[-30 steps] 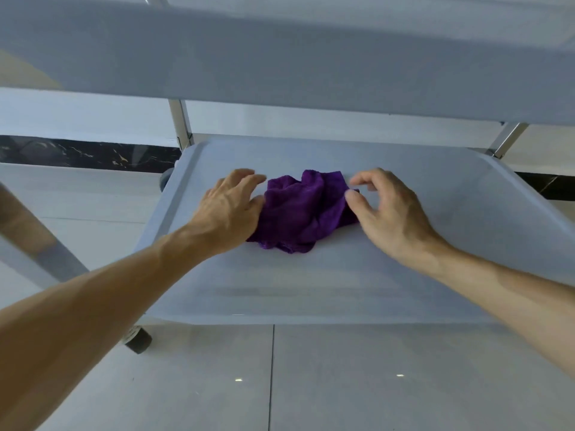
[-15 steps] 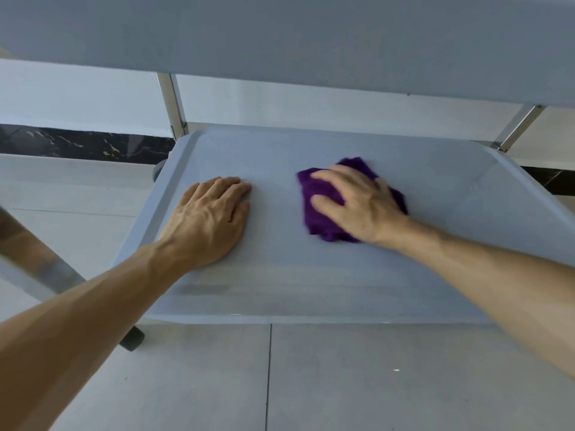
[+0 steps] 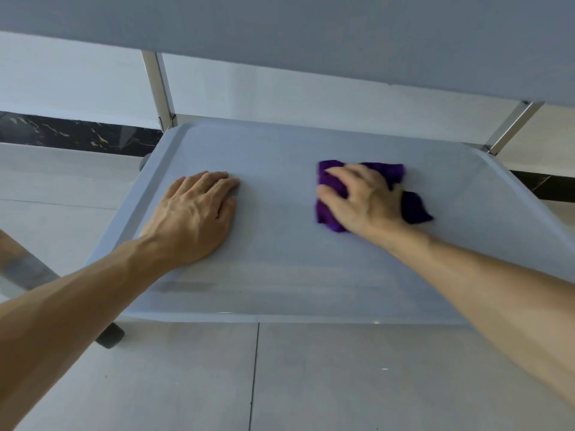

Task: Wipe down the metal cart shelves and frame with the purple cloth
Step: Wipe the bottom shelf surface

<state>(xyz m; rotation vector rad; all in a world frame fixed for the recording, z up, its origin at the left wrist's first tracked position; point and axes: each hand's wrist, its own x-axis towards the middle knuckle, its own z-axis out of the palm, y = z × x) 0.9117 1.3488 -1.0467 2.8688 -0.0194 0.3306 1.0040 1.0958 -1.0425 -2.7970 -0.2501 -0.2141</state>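
Observation:
The purple cloth lies bunched on the lower metal cart shelf, right of its middle. My right hand presses down on the cloth with fingers spread, covering most of it. My left hand rests flat on the bare shelf near its left rim, palm down, holding nothing. An upper shelf of the cart overhangs the top of the view. Two shiny frame posts, one at the back left and one at the back right, join the shelves.
A near-left frame leg slants past my left forearm. A black caster wheel sits under the shelf's front left corner. Pale floor tiles lie below, and a dark marble skirting strip runs along the white wall behind.
My left hand let go of the cloth and went flat on the shelf. My right hand took the cloth and slid it rightward across the shelf.

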